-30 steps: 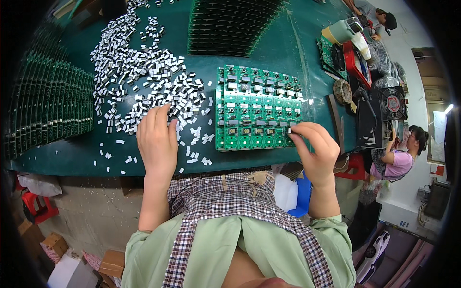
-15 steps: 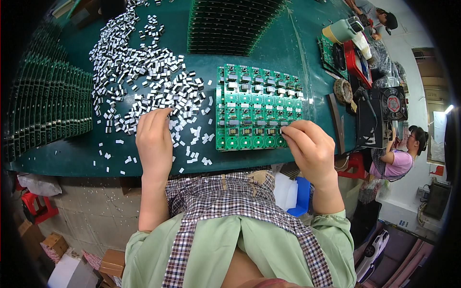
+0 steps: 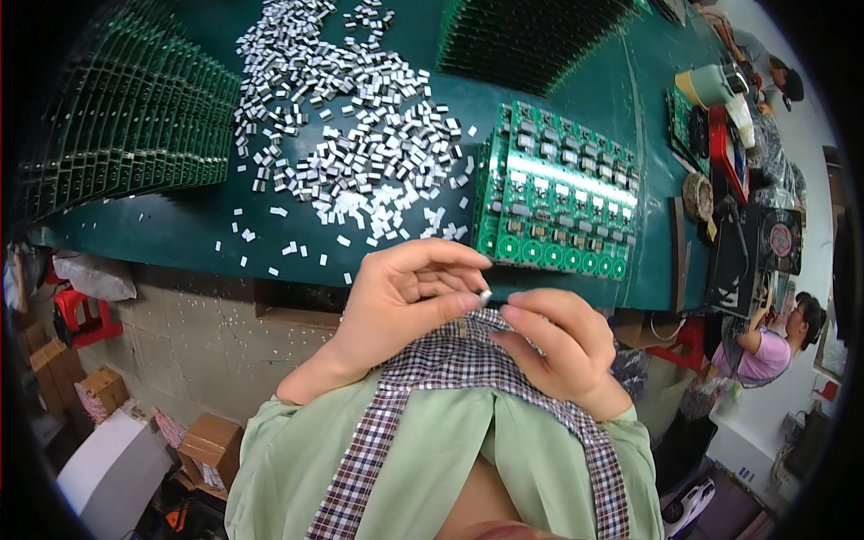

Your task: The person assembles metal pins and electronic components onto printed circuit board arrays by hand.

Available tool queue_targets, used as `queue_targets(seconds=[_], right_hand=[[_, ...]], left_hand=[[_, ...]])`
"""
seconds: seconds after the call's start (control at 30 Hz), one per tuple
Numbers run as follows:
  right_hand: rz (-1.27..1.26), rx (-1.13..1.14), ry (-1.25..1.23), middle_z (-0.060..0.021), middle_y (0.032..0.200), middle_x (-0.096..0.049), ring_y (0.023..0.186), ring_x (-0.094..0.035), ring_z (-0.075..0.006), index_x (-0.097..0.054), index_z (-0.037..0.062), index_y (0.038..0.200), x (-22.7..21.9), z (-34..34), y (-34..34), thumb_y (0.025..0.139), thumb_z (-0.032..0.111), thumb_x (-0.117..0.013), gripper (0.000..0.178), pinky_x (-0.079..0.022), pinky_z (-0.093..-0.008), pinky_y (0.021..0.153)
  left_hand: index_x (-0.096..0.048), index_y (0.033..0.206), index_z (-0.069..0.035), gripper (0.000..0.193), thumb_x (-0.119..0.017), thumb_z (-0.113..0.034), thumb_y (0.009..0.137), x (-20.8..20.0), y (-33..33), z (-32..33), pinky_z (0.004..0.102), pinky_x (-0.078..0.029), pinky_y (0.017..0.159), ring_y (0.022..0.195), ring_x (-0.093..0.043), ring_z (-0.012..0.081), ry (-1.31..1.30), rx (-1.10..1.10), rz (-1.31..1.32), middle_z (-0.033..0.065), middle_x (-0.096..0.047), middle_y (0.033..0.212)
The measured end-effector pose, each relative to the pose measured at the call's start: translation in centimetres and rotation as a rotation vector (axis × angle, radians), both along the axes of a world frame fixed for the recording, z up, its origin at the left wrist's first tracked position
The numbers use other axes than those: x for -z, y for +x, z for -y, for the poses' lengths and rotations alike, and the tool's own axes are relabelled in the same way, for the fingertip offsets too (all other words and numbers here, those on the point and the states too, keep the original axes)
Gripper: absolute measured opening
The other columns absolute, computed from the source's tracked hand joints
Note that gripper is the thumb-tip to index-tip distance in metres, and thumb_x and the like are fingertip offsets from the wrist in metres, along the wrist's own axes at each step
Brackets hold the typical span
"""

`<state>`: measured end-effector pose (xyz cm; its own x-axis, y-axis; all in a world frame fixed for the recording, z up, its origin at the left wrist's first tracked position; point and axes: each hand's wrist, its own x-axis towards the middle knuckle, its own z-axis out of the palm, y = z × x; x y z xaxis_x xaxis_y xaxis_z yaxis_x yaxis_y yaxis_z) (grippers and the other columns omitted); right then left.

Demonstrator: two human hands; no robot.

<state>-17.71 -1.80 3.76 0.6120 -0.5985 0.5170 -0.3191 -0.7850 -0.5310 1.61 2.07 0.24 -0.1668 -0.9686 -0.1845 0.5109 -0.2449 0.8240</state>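
Note:
My left hand (image 3: 405, 292) is closed just off the front edge of the table, pinching a small white-faced display module (image 3: 484, 296) between thumb and fingers. Close beside it my right hand (image 3: 564, 342) has its fingertips drawn together near the module. Whether anything is between them is too small to see. Beyond both hands lies a stacked panel of green circuit boards (image 3: 558, 193), with rows of small parts on its top face. To the left of the panel spreads a heap of similar small modules (image 3: 387, 148), with loose white slips (image 3: 344, 241) along its near side.
Upright circuit boards stand in rows at the left (image 3: 135, 117) and far middle (image 3: 531, 45). On the right are a dark bar (image 3: 679, 243), a round tape roll (image 3: 697, 196), a red tray (image 3: 727, 153), a green cup (image 3: 705, 87) and a fan (image 3: 779, 238). Other people sit beyond.
My left hand has left the heap and come right, with a module in its fingers. My right hand has drawn back from the panel towards it. The view has shifted.

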Motion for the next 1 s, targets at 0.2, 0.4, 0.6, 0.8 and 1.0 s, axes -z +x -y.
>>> queue_targets(seconds=[0.2,0.4,0.6,0.8,1.0], right_hand=[[0.024,0.003,0.002,-0.0096,0.082,-0.064,0.068,-0.064,-0.0224,-0.066,-0.0007,0.087,1.0,-0.2,0.0,0.062,0.001,-0.079,0.028,-0.053,-0.029,0.056],[0.13,0.042,0.156,-0.0106,0.083,-0.065,0.07,-0.065,-0.0226,-0.065,-0.0007,0.085,1.9,-0.7,-0.7,0.063,0.0,-0.078,0.026,-0.053,-0.0297,0.057],[0.149,0.022,0.043,-0.0113,0.082,-0.065,0.071,-0.066,-0.0232,-0.065,-0.0004,0.084,2.9,-0.4,-0.7,0.064,0.0,-0.078,0.024,-0.054,-0.0298,0.058],[0.131,0.05,0.008,-0.0107,0.08,-0.065,0.071,-0.066,-0.023,-0.064,0.0001,0.084,3.2,-0.4,-1.0,0.064,0.001,-0.078,0.024,-0.054,-0.0289,0.058],[0.214,0.04,0.137,-0.0114,0.08,-0.066,0.07,-0.066,-0.0227,-0.063,0.0001,0.083,3.3,-0.1,-1.3,0.065,0.001,-0.079,0.024,-0.053,-0.0283,0.058]], left_hand=[[-0.062,0.1,0.003,0.017,-0.066,-0.003,0.085,1.5,-1.3,-0.7,0.0245,-0.051,0.076,0.086,-0.062,0.0114,-0.104,0.07,0.004,0.0066,-0.063,0.095],[-0.066,0.095,0.0,0.013,-0.067,-0.001,0.082,1.6,-1.5,-0.3,0.026,-0.053,0.07,0.08,-0.066,0.0154,-0.434,-0.017,0.301,0.0099,-0.067,0.092],[-0.065,0.094,0.003,0.014,-0.064,0.004,0.081,1.3,-2.3,-0.9,0.0253,-0.054,0.075,0.082,-0.065,0.0137,-0.249,-0.029,0.205,0.0099,-0.066,0.094],[-0.065,0.095,0.004,0.014,-0.062,0.005,0.081,1.7,-2.4,-0.7,0.0265,-0.054,0.081,0.087,-0.064,0.0141,-0.172,0.002,0.02,0.0114,-0.065,0.096],[-0.068,0.093,0.001,0.014,-0.067,0.002,0.08,1.0,-1.9,-0.1,0.026,-0.054,0.075,0.085,-0.066,0.0173,-0.479,0.007,0.457,0.0104,-0.068,0.092]])
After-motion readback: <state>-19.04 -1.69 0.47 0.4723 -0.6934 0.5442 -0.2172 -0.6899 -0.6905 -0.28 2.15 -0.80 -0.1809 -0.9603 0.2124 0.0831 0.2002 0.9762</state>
